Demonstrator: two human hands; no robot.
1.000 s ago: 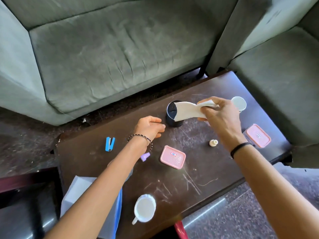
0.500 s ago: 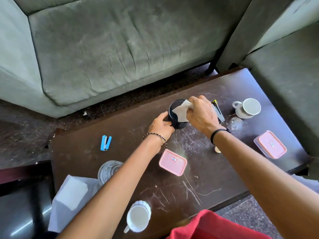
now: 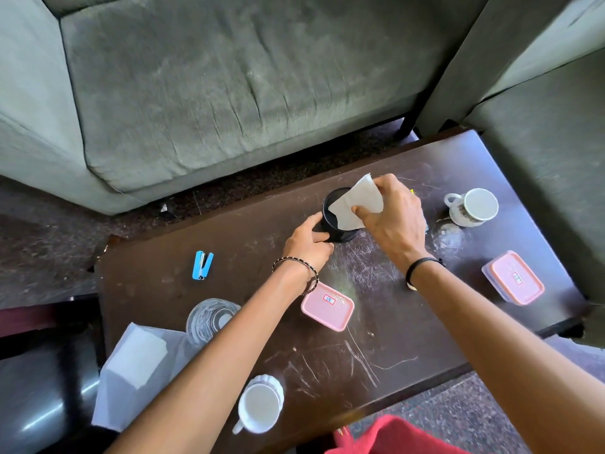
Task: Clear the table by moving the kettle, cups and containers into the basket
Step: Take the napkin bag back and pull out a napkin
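Observation:
A black cup [image 3: 340,232] stands near the far edge of the dark wooden table [image 3: 409,348]. My left hand [image 3: 309,245] grips its side. My right hand [image 3: 393,217] pinches a white tissue [image 3: 358,204] whose lower corner dips into the cup's mouth. A pink-lidded container [image 3: 327,306] lies just below my left wrist and a second pink-lidded container [image 3: 514,278] sits at the right. One white patterned cup [image 3: 473,208] stands at the far right, another white cup [image 3: 260,407] at the near edge. No kettle or basket is visible.
A clear glass [image 3: 209,319] stands by a white tissue pack [image 3: 134,362] at the table's left end. A blue stapler [image 3: 202,265] lies left of centre. Grey sofas [image 3: 229,77] flank the far and right sides. Something red [image 3: 389,437] shows at the bottom edge.
My left hand reached the black cup and closed on its side. My right hand brought the tissue down over the cup and its corner now sits inside. The camera drew closer.

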